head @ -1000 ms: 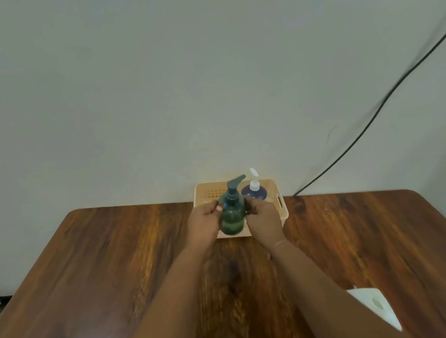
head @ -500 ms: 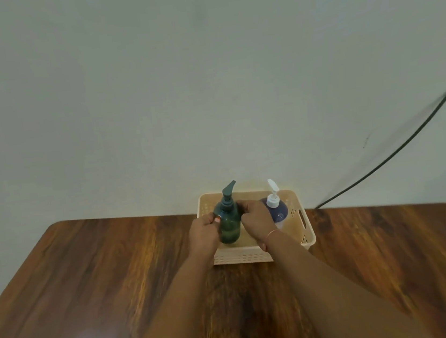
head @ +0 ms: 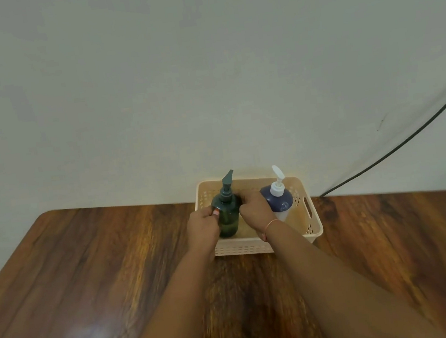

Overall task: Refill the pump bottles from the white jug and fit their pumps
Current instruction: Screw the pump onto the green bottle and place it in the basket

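A dark green pump bottle with its green pump on stands upright inside the beige perforated basket at the table's far edge. My left hand grips its left side and my right hand grips its right side. To the right in the same basket stands a blue bottle with a white pump fitted. My right wrist covers part of the blue bottle's base. The white jug is out of view.
The basket sits against a pale wall on a dark wooden table. A black cable runs down the wall to the table's back right edge. My forearms cross the middle of the table.
Both hands have carried the green bottle away from me and lowered it into the basket beside the blue bottle. The view has tilted up, and the white jug has left the frame.
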A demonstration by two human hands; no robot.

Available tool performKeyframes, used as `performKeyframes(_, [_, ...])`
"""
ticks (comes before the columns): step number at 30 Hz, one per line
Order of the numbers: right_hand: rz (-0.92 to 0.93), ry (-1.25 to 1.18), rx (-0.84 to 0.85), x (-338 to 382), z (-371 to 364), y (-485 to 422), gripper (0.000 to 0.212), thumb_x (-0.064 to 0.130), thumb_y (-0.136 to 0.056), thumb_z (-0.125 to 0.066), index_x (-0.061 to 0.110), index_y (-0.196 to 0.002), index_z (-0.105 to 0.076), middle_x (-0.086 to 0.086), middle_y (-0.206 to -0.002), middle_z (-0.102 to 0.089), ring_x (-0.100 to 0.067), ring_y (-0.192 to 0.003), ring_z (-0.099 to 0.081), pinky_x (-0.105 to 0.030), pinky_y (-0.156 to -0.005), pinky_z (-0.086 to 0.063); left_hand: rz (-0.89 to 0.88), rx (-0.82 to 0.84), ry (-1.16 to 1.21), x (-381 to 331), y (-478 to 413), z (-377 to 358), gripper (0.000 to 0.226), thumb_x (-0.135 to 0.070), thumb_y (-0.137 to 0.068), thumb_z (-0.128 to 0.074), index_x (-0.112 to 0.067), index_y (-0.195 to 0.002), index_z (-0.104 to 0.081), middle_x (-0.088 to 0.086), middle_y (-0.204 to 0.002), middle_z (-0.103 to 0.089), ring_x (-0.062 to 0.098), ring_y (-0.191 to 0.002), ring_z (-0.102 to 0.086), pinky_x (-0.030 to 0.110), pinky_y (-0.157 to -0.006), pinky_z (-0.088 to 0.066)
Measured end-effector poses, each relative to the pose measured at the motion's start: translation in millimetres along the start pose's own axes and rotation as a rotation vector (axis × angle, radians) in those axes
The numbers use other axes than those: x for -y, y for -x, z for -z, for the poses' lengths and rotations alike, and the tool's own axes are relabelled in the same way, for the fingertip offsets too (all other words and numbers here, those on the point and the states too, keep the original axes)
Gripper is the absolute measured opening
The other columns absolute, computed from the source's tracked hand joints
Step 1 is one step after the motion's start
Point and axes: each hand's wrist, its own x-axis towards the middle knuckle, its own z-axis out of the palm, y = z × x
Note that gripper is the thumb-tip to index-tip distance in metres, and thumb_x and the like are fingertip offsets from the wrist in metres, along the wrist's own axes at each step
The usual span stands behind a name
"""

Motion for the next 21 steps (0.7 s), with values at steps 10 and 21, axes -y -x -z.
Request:
performKeyframes(10, [-0.041, -0.03, 0.044, 4, -4, 16, 0.052, -0.006, -0.084, -0.036, 0.021, -0.127, -0.049, -0.006, -0.127, -0.056, -0.025, -0.113, -0.05, -0.033, -0.091, -0.043, -0.039, -0.002, -0.096, -2, 11, 0, 0.023, -0.008, -0.094, -0.044, 0.0, -0.103, -0.063, 0.021, -0.107, -0.063, 0.033, -0.103, -0.057, 0.041, -0.086, -0.048])
performKeyframes(21, [0.134, 0.012, -0.179, 29, 36, 128, 0.053, -0.007, -0.09, -0.037, 0.011, -0.14, -0.037, -0.006, -0.146, -0.04, -0.019, -0.135, -0.035, -0.019, -0.101, -0.025, -0.196, 0.04, -0.091, -7, 83, 6, 0.022, -0.009, -0.093, -0.043, -0.001, -0.101, -0.062, 0.007, -0.088, -0.061, 0.029, -0.093, -0.058, 0.023, -0.058, -0.038])
